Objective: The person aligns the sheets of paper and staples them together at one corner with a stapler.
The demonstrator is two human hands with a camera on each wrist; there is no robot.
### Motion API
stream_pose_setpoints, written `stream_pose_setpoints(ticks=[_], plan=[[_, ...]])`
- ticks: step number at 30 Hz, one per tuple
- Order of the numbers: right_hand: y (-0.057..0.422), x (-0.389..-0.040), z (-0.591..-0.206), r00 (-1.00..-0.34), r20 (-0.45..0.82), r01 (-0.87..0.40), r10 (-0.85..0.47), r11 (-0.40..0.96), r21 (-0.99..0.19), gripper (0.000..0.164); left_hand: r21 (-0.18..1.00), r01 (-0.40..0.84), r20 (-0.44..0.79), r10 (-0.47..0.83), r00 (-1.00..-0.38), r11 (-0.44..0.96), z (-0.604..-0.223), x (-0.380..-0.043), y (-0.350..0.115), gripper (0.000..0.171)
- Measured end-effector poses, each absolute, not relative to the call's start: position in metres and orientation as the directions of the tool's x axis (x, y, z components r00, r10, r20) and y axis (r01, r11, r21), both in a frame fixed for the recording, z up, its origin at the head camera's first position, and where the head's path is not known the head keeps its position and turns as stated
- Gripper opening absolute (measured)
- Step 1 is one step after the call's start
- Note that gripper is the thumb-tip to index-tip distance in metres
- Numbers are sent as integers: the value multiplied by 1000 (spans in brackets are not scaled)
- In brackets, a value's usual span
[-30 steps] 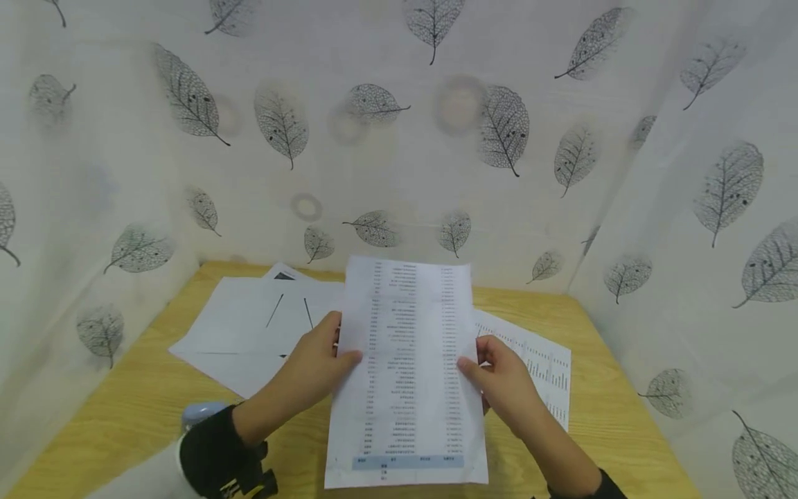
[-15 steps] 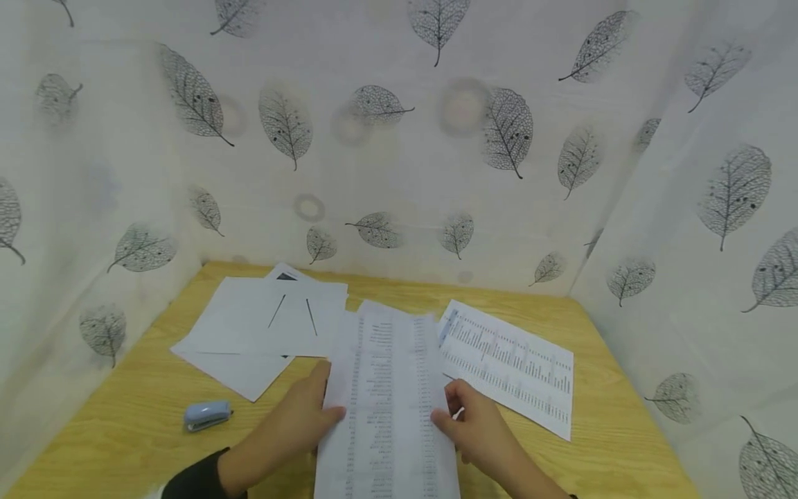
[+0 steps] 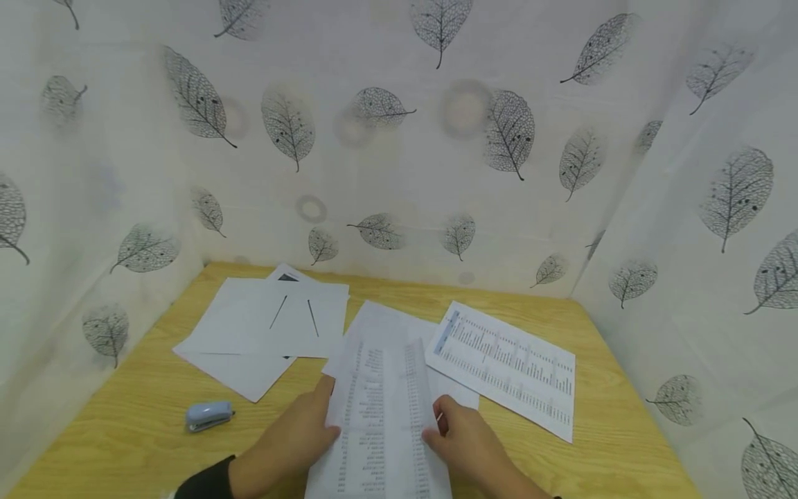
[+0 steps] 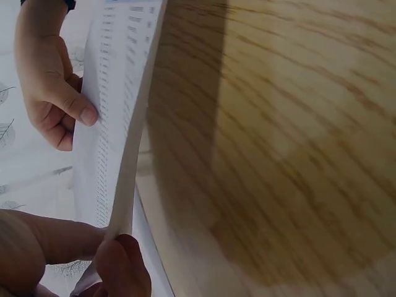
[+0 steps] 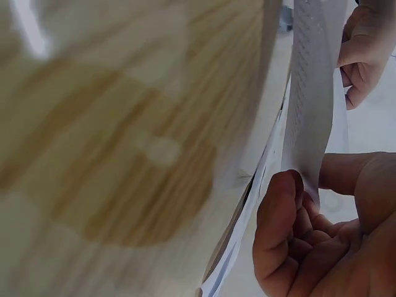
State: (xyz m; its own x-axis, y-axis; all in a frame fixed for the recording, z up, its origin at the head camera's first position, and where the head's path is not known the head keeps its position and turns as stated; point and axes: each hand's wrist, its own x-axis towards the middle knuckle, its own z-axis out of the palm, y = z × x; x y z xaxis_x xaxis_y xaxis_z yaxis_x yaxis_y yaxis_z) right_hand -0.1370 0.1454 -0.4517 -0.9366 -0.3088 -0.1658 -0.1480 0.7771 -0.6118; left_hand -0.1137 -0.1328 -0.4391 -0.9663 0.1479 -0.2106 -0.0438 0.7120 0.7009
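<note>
Left hand (image 3: 289,443): pinches page (image 3: 377,430) at 9 o'clock
Right hand (image 3: 464,440): pinches it at 3 o'clock
Page: 6 o'clock, over worktop (image 3: 598,443), nearer than before
Stapler (image 3: 208,415): page's 9 o'clock, unmoved
Sheet (image 3: 394,321) beyond: page's 12 o'clock, more exposed

Screened-off paperwork corner

Pale leaf-printed sheeting (image 3: 386,173) encloses a wood-grain table (image 3: 137,443) on three sides; a small stapler (image 3: 208,414) and printed sheets (image 3: 374,416) give it a desk's look. Whether home or office cannot be told.
</note>
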Motion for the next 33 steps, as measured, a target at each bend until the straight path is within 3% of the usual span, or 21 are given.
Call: stream_pose_setpoints(ticks=[12,21,30,33], plan=[[145,-140,-458,-932,-210,-166,-295,863,-477,32,590,-106,-302,97,-948,800,-446,-105,-122,87],[146,-140,-458,-940,-187,-188,-286,890,-416,48,357,22,-180,92,-979,934,-454,-103,-116,97],[144,-141,-460,-943,-175,-221,-284,925,-310,72,199,95,-88,114,-990,975,-452,-98,-110,79],[145,-140,-460,-940,-154,-248,-303,922,-299,70,155,148,-75,161,-984,977,-453,-97,-108,66]])
